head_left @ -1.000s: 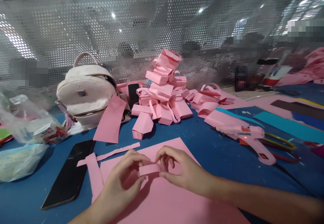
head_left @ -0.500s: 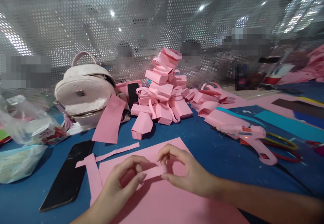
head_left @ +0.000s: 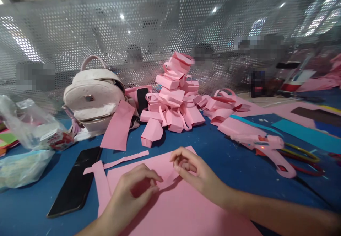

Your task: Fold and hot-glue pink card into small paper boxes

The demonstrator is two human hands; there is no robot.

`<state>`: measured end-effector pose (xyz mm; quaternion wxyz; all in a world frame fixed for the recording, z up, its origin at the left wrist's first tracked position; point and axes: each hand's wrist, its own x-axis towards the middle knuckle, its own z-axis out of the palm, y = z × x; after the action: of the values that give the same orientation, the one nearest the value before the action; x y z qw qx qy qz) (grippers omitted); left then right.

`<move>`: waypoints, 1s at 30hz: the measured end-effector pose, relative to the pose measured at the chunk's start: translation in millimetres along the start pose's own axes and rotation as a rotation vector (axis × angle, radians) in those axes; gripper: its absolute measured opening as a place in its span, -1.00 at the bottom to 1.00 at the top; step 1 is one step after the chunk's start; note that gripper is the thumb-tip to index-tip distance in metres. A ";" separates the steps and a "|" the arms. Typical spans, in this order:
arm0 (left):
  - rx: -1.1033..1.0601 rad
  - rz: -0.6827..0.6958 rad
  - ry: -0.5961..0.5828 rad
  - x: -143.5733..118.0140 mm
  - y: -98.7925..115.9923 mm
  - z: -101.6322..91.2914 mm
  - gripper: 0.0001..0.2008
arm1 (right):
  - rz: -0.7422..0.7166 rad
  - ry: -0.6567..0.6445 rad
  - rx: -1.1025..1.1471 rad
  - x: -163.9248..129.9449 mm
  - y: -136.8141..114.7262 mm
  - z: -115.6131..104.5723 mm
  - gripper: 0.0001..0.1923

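Two bare hands pinch a small pink paper strip (head_left: 165, 180) low in the centre of the frame.

The strip's long axis runs left to right between them: left hand (head_left: 135, 189) closed on its left end, right hand (head_left: 194, 173) curled narrow at its right end. Below lies a pink sheet (head_left: 181, 211) on the blue counter (head_left: 229, 161); perforated metal screen (head_left: 106, 33) behind.

A blue work table (head_left: 218, 157) carries a large pink paper sheet (head_left: 181, 207) near, a black phone (head_left: 77, 182) left, a white backpack (head_left: 94, 97) far left, a pile of folded pink paper boxes (head_left: 173, 97) far, and a pink glue gun (head_left: 266, 145) right.
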<state>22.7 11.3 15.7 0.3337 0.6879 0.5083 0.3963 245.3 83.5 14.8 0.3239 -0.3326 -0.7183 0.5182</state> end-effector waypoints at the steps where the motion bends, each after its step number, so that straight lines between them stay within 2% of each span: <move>1: 0.006 0.011 0.022 0.4 -0.3 -0.3 -0.85 | -0.004 0.005 0.011 0.7 1.1 0.4 -0.91; 4: 0.007 0.022 0.095 3.0 -1.6 -1.6 -0.87 | -0.008 0.029 0.053 3.3 3.2 0.6 -0.92; 7: -0.004 0.013 0.119 5.4 -3.0 -2.0 -0.87 | 0.007 0.042 0.097 5.1 4.6 0.0 -0.89; 16: -0.125 -0.196 -0.050 3.9 -0.3 1.9 -0.88 | -0.021 0.057 0.164 6.7 6.0 -0.7 -0.87; 22: -0.246 -0.226 -0.011 2.5 -1.8 1.9 -0.71 | 0.067 -0.026 0.194 7.2 0.1 -1.0 -0.82; 27: -0.363 -0.234 0.003 3.5 -2.6 2.4 -0.70 | 0.077 -0.019 0.198 7.5 -1.9 -1.2 -0.83; 30: -0.352 -0.193 -0.010 3.0 -1.9 1.6 -0.67 | 0.107 0.012 0.217 8.6 -2.3 -2.0 -0.80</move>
<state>23.7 14.6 14.0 0.4878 0.5692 0.4931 0.4416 241.7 91.0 18.6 0.3342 -0.3364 -0.6372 0.6075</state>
